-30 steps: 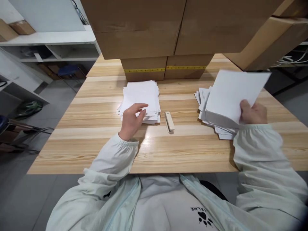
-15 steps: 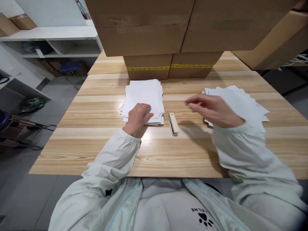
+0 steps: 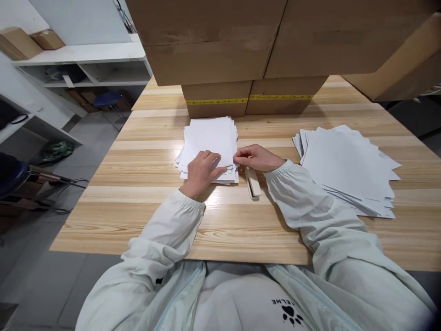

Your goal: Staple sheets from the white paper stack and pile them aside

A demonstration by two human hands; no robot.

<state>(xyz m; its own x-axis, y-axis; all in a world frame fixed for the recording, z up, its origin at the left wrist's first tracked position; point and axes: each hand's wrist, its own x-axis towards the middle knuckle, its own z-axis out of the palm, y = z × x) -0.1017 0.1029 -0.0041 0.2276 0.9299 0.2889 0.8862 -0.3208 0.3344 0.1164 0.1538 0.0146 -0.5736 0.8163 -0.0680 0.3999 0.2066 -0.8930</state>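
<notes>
A pile of white paper sheets [image 3: 210,138] lies on the table, its edges uneven. My left hand [image 3: 201,172] rests on the pile's near left part, fingers outstretched and thumb apart. At the pile's right edge, my right hand [image 3: 257,157] has thumb and fingers pinched together, touching or almost touching the sheets. What is in that pinch, if anything, is too small to make out. Under and just below the right hand lies a cream stapler [image 3: 253,184], its far end partly covered. A second, fanned pile of paper [image 3: 344,161] lies to the right.
Stacked cardboard boxes [image 3: 217,55] rise at the back of the wooden table [image 3: 220,234], the lower ones banded with yellow tape. Another cardboard box [image 3: 403,59] is at the far right. Left of the table are a blue stool [image 3: 107,99] and white shelving [image 3: 93,54].
My right hand has moved left from beside the fanned pile to the right edge of the other pile. My left hand has stayed on its sheets. The view has shifted slightly.
</notes>
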